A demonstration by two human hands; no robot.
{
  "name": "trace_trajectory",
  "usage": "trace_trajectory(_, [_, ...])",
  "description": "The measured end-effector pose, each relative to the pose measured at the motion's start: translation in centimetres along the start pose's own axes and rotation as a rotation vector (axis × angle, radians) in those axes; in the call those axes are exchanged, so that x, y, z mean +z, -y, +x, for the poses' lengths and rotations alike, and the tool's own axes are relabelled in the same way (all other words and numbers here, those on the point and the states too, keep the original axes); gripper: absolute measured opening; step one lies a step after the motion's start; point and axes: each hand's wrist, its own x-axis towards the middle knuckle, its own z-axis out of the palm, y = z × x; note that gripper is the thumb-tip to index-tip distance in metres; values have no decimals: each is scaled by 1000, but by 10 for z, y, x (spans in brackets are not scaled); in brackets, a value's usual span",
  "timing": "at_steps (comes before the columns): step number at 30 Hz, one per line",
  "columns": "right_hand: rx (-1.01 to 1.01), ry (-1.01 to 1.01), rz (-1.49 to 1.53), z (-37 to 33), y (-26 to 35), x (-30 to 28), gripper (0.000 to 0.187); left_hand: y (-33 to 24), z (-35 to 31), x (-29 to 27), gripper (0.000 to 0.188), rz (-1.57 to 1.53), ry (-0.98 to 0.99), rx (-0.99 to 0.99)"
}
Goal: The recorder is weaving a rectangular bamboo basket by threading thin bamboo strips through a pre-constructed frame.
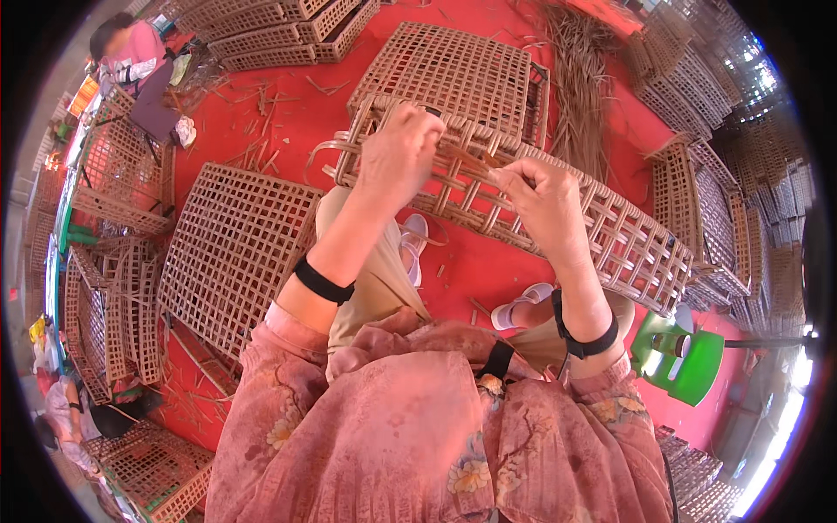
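An open-weave wicker panel or basket side (602,222) lies slanting across my knees, with a thick wrapped rim. A flat brown cane strip (471,162) spans the short gap between my hands, over the rim. My left hand (403,150) is closed at the strip's left end, above the panel's left part; its fingertips are partly hidden. Thumb and fingers of my right hand (542,199) pinch the strip's other end. A loose loop of cane (321,155) curls out beside the panel's left end.
Woven panels lie beyond my knees (445,74) and to my left (235,253). Loose strips (580,87) lie in a bundle at the far side. A green stool (697,366) holding a can stands at right. Two other people sit at left, one far (139,52), one near (65,418).
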Motion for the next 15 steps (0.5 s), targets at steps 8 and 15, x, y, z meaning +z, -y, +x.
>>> trace_trajectory(8, [37,7,-32,9,-20,8,21,5,6,-5,23,78,164,-77])
trace_trajectory(15, [-72,21,-149,20,1,21,21,27,7,-21,18,-109,24,-166])
